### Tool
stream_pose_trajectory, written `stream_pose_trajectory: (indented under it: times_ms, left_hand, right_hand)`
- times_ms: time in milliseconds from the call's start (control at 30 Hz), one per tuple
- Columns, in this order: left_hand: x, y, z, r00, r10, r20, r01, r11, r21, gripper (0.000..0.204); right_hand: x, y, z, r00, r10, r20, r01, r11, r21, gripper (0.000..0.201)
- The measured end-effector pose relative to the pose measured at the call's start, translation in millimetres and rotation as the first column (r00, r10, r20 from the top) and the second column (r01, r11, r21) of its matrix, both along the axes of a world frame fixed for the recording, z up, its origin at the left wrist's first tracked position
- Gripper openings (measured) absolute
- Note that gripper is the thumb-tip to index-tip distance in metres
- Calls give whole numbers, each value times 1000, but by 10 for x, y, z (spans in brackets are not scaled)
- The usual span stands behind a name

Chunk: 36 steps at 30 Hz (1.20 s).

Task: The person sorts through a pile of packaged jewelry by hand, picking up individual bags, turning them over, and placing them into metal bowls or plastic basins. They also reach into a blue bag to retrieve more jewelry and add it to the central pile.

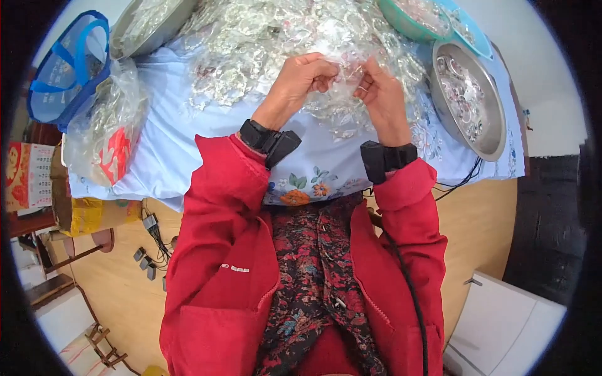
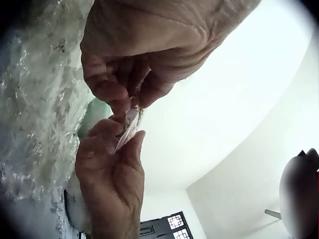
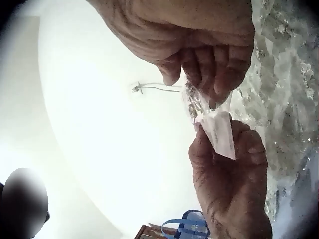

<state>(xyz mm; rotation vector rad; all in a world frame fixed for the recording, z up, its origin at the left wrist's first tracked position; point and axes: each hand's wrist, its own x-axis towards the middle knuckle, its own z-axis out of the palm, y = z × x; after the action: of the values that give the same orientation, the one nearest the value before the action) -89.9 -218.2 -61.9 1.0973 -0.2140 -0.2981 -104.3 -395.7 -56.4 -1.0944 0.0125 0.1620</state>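
Note:
Both hands meet over the front of a large pile of clear plastic packets (image 1: pixel 251 56). Between them is a small clear packet (image 3: pixel 219 132) with shiny beaded pieces inside. The left hand (image 1: pixel 301 81) pinches one side of it with curled fingers and thumb. Facing it, the right hand (image 1: pixel 384 97) holds the other side between thumb and fingers. In the left wrist view the packet (image 2: pixel 130 127) shows as a thin folded sheet between the left hand (image 2: pixel 149 45) and the right hand (image 2: pixel 112 174).
A steel bowl (image 1: pixel 494 119) of packets stands at the right, green and blue basins (image 1: pixel 401 22) behind it. Another metal basin (image 1: pixel 164 31), a blue bag (image 1: pixel 47 103) and a plastic bag (image 1: pixel 94 138) are at the left. Flowered cloth (image 1: pixel 232 135) covers the table.

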Motion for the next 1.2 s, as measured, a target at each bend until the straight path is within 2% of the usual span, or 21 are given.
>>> stream_pose_trajectory:
  times_ms: [100,267,367,533,633,667,700,733,800,867,900,933,967,1000,1033,1100,1133,1200]
  left_hand:
    - [-45,-59,-4,995,71,-69,-67,996,67,4]
    - [-19,-33,-115,994,87,-67,-78,989,129,6]
    - [5,-22,-147,992,119,-30,-112,978,174,14]
    - [-6,-28,-67,999,53,-5,-50,966,253,17]
    - [55,-140,57,930,2,367,-216,811,544,22]
    - [140,-196,84,934,8,358,-215,813,542,22]
    - [298,-280,106,808,-81,583,-346,736,582,23]
    - [466,-392,112,627,-196,754,-484,661,574,25]
    - [796,-788,153,446,-474,759,-530,543,651,25]
    - [1086,-1292,1,231,-614,755,-579,537,614,24]
    - [1191,-1537,-124,224,-611,759,-575,546,609,24]
    - [1250,-1737,-230,56,-473,879,-649,652,392,23]
    - [1323,-1892,-355,-119,-315,942,-679,717,154,22]
    - [1333,-1919,-305,-111,-316,942,-677,718,161,22]
    - [1352,-1939,-251,34,-473,880,-634,671,385,21]
    - [1388,-1936,-145,271,-738,617,-446,472,760,20]
    - [1395,-1901,-125,276,-742,611,-436,469,768,20]
    - [1431,-1748,-68,295,-808,510,-462,347,816,19]
  right_hand:
    - [-45,25,11,999,-28,33,30,998,-59,22]
    - [-53,95,-46,1000,-15,-6,14,990,-139,14]
    - [-4,102,-73,1000,15,11,-13,985,-174,10]
    - [-93,49,-61,995,-92,47,102,943,-318,6]
    - [-209,-141,3,985,-157,73,173,902,-395,4]
    - [-240,-257,31,964,-257,64,259,861,-437,5]
    - [-271,-381,49,933,-355,61,339,809,-480,7]
    - [-300,-523,23,912,-407,44,380,801,-463,8]
    - [-354,-805,-58,886,-462,36,427,784,-450,10]
    - [-424,-1040,-111,835,-550,16,499,746,-441,9]
    - [-449,-1127,-109,830,-557,21,507,739,-444,9]
    - [-486,-1195,-119,814,-580,-15,524,746,-411,8]
    - [-510,-1247,-138,799,-599,-57,538,753,-378,8]
    - [-505,-1296,-162,784,-612,-104,548,762,-345,7]
    - [-486,-1347,-179,784,-610,-116,543,764,-349,7]
    - [-469,-1434,-196,781,-614,-113,537,753,-382,6]
    - [-481,-1445,-207,778,-618,-111,535,745,-399,7]
    - [-424,-1390,-207,779,-612,-134,528,757,-386,7]
